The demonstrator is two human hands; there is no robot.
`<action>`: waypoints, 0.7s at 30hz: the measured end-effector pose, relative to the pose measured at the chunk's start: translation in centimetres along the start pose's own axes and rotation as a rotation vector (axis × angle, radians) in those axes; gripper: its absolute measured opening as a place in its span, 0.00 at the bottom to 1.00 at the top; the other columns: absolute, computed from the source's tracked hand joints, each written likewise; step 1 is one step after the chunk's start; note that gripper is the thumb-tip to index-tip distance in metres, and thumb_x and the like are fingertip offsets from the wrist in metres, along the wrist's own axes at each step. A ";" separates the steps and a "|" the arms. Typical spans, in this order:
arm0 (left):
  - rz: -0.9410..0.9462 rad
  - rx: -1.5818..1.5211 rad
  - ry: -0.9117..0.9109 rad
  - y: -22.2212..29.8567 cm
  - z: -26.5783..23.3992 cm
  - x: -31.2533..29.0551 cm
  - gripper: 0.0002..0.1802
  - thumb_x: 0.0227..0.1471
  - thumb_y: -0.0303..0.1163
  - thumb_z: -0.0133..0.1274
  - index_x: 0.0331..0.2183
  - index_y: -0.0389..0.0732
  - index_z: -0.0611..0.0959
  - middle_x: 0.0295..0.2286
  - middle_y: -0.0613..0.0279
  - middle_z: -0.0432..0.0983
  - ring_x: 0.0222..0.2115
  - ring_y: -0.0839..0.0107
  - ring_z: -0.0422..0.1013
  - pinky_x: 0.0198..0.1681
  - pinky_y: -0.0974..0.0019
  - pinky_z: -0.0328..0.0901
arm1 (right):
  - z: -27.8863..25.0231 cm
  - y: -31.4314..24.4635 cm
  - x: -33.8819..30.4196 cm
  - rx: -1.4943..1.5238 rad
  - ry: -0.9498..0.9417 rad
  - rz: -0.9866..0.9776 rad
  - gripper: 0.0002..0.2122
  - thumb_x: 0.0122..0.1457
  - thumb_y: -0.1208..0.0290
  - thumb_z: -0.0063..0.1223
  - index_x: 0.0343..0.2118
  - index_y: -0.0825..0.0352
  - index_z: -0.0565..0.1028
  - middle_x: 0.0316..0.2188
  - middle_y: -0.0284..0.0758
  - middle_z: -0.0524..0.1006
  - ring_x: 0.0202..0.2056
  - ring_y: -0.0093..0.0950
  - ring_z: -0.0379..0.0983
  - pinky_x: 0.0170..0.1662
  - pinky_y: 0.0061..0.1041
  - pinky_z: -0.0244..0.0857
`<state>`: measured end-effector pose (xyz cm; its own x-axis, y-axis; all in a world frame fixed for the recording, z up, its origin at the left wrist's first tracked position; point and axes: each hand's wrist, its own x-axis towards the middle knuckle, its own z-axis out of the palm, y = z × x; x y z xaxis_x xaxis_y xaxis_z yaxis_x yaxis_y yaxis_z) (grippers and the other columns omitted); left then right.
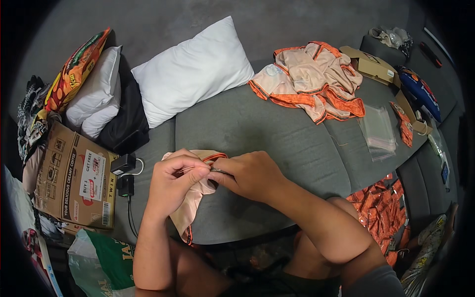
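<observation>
Both hands meet over the grey sofa seat (257, 128): left hand (174, 184) and right hand (247, 174) pinch the peach garment (190, 210) taut between fingertips, apparently for close work at its orange-trimmed edge.

A grey sofa (257, 123) with broad seat cushions fills most of the view, its fabric plain and evenly lit by soft indoor light. Against its back lean a white pillow (193, 69) and, further left, a second white pillow (96, 94) with a black cushion (129, 121) beside it and a bright orange-patterned cushion (74, 69) above. A cardboard box (74, 180) sits at the left end, and a black charger (124, 185) with its cable lies just beside it. On the right — near the far corner — rest a small open carton (371, 64) and some clear plastic bags (378, 131). A green-and-white sack (106, 262) stands low at the left.
</observation>
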<state>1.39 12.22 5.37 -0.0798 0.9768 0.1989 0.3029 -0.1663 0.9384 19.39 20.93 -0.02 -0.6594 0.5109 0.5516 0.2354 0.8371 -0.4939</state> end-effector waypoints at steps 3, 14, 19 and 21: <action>-0.007 0.005 0.017 0.3 -0.1 0.0 0.04 0.48 0.24 0.61 0.28 0.32 0.84 0.28 0.62 0.75 0.30 0.75 0.69 0.34 0.73 0.64 | 0.0 0.2 0.0 -0.018 -0.020 0.038 0.16 0.58 0.49 0.51 0.30 0.59 0.76 0.20 0.37 0.78 0.23 0.40 0.76 0.26 0.38 0.69; -0.078 0.221 -0.862 -0.6 3.9 -7.2 0.07 0.51 0.33 0.59 0.31 0.42 0.87 0.30 0.60 0.79 0.34 0.64 0.76 0.36 0.63 0.70 | -5.6 4.5 0.3 0.225 0.182 0.473 0.17 0.59 0.56 0.58 0.34 0.69 0.77 0.17 0.33 0.70 0.20 0.20 0.61 0.25 0.23 0.58; -0.190 0.660 -1.038 -5.3 9.3 -13.1 0.11 0.56 0.39 0.50 0.35 0.51 0.86 0.30 0.56 0.79 0.35 0.55 0.76 0.35 0.56 0.71 | -5.7 4.8 0.4 0.282 0.201 0.478 0.18 0.59 0.56 0.58 0.33 0.71 0.76 0.16 0.31 0.67 0.20 0.19 0.58 0.25 0.24 0.56; -0.175 0.777 -1.102 -7.0 10.1 -13.6 0.11 0.56 0.38 0.50 0.35 0.52 0.86 0.31 0.56 0.80 0.35 0.53 0.76 0.36 0.55 0.71 | -5.7 4.8 0.3 0.267 0.192 0.472 0.18 0.59 0.56 0.57 0.33 0.70 0.76 0.16 0.31 0.66 0.20 0.19 0.58 0.25 0.24 0.55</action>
<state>9.95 1.41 -6.72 0.5111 0.6378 -0.5762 0.8489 -0.2696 0.4546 24.36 26.20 1.58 -0.3791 0.8646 0.3299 0.2676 0.4437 -0.8553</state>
